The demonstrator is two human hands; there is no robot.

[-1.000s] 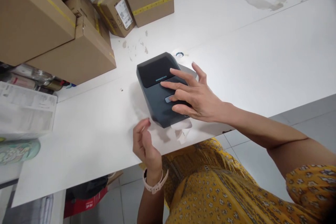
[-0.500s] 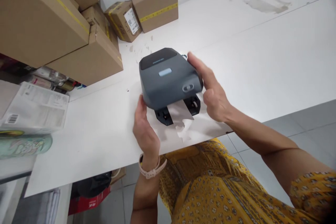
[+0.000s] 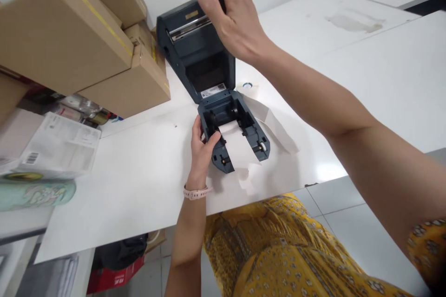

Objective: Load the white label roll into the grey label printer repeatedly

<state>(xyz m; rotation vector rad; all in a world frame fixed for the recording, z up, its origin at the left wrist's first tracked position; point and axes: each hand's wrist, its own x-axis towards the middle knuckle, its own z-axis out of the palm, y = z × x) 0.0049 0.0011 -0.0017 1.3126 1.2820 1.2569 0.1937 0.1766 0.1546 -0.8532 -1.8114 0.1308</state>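
Observation:
A dark blue-grey label printer [image 3: 247, 116] stands on the white table with its lid [image 3: 205, 55] raised and tilted back. White label paper [image 3: 239, 146] runs through the base and out over its front edge. My left hand [image 3: 202, 148] grips the base's left side, thumb over the rim and fingers outside. Up at the lid's right upper edge is my right hand [image 3: 235, 16], its thumb and fingers apart. It overlaps the lid, and whether it touches cannot be made out. A folded white paper strip [image 3: 275, 127] lies right of the printer.
Cardboard boxes [image 3: 80, 32] are stacked at the back left. Below them sit a white package with a barcode [image 3: 59, 144] and a pale green patterned item [image 3: 38, 193]. The table's front edge [image 3: 139, 229] runs close to my body.
The printer's lid has swung up and back, exposing the inside. My right hand has risen from the printer's right side to the lid's top. My left hand now holds the base.

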